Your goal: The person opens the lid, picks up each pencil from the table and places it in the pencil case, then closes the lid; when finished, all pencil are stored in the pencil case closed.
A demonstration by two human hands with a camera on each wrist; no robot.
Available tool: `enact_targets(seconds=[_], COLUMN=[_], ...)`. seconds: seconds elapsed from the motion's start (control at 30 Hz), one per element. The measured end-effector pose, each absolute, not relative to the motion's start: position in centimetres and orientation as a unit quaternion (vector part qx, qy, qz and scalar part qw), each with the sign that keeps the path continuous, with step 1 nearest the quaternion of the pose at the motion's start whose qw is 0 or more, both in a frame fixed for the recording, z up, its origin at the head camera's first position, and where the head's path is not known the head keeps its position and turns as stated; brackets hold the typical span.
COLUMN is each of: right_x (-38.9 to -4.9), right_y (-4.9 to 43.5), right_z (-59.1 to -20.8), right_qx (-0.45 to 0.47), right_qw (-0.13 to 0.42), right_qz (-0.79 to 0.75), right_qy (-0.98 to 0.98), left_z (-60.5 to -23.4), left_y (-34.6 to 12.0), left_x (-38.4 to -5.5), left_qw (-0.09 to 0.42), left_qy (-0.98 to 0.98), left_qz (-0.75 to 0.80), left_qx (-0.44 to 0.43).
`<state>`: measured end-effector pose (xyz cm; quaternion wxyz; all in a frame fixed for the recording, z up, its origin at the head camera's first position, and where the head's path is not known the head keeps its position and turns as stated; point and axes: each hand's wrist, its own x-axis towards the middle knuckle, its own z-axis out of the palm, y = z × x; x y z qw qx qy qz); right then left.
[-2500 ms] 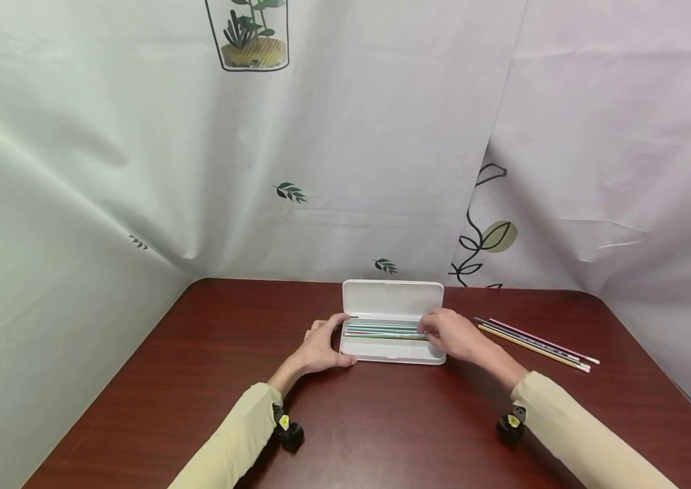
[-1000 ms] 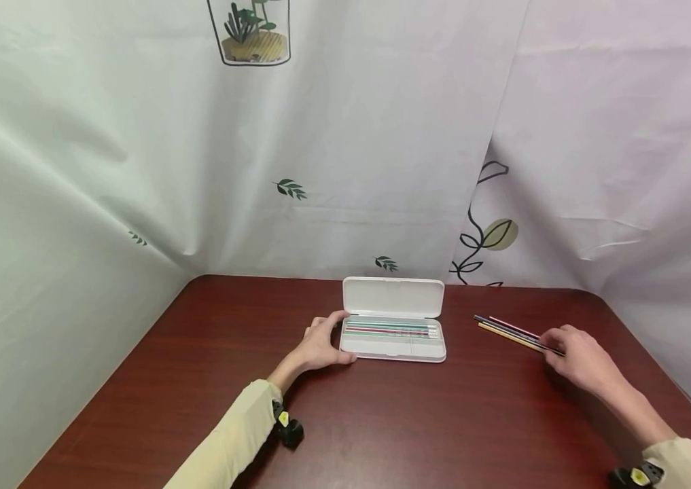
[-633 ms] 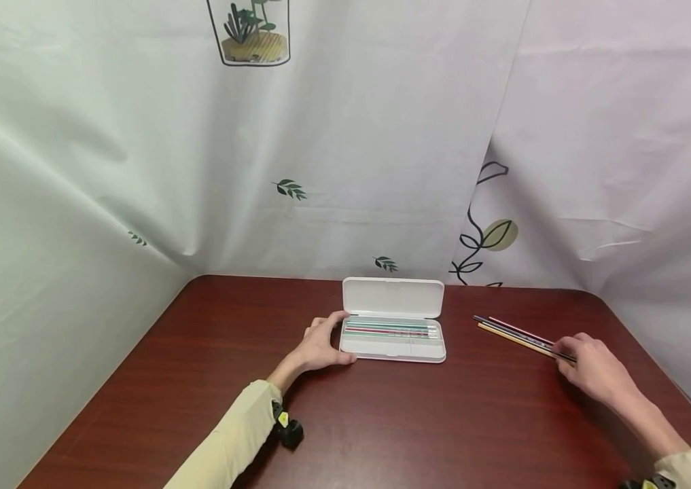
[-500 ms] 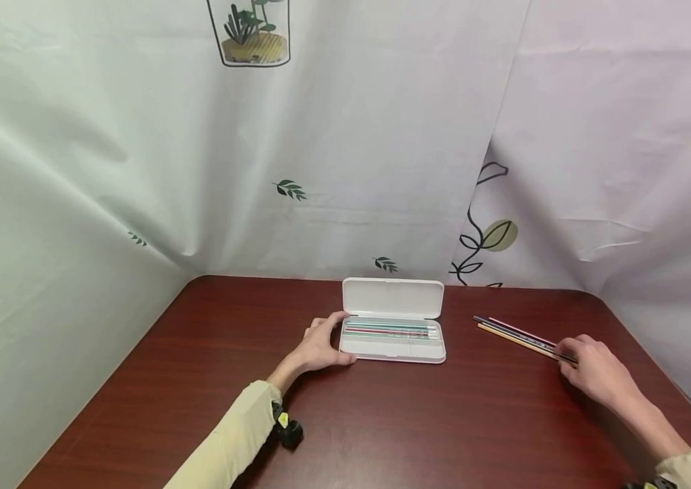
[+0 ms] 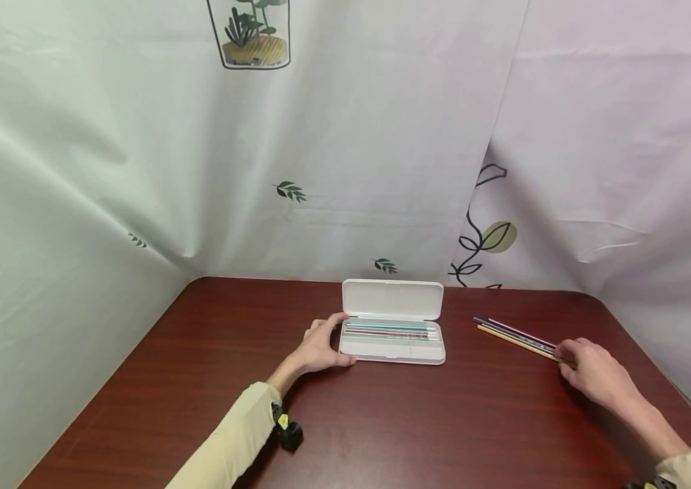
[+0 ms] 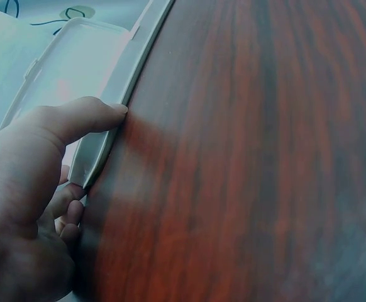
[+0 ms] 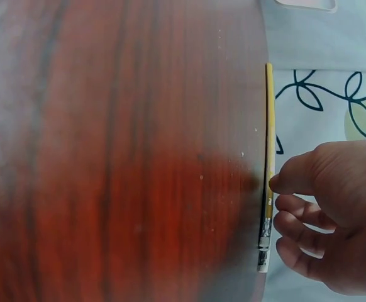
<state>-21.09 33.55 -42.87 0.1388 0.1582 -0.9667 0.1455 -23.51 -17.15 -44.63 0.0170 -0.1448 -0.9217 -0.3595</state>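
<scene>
A white pencil case lies with its lid raised near the back of the table. Several pencils lie side by side in it. My left hand grips the case's left end, thumb at the front edge and fingers round behind. On the table to the right lie a yellow pencil, a dark pencil and a reddish pencil. My right hand is at their eraser ends and covers them in the head view. In the right wrist view its thumb touches the yellow pencil, with curled fingers beside it.
The dark red wooden table ends at a pale printed cloth behind it. More of this cloth hangs at both sides. A black wrist camera sits at the left cuff.
My right hand has left the pencil case and gone right to the loose pencils, then slid along them to their eraser ends. The left hand has stayed on the case.
</scene>
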Motion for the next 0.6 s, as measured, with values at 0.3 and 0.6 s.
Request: enact_targets(seconds=[0.3, 0.6], right_x=[-21.27, -21.35], right_y=[33.65, 33.53], right_z=[-43.02, -42.96], right_qx=[0.155, 0.161], right_qw=[0.138, 0.125], right_qz=[0.142, 0.132], right_qy=[-0.968, -0.97], left_z=[-44.71, -44.63], left_y=[-17.13, -17.09], left_x=[-23.59, -23.55], left_qw=[0.02, 0.02], left_qy=[-0.921, -0.92], left_qz=[-0.36, -0.365], left_qx=[-0.146, -0.141])
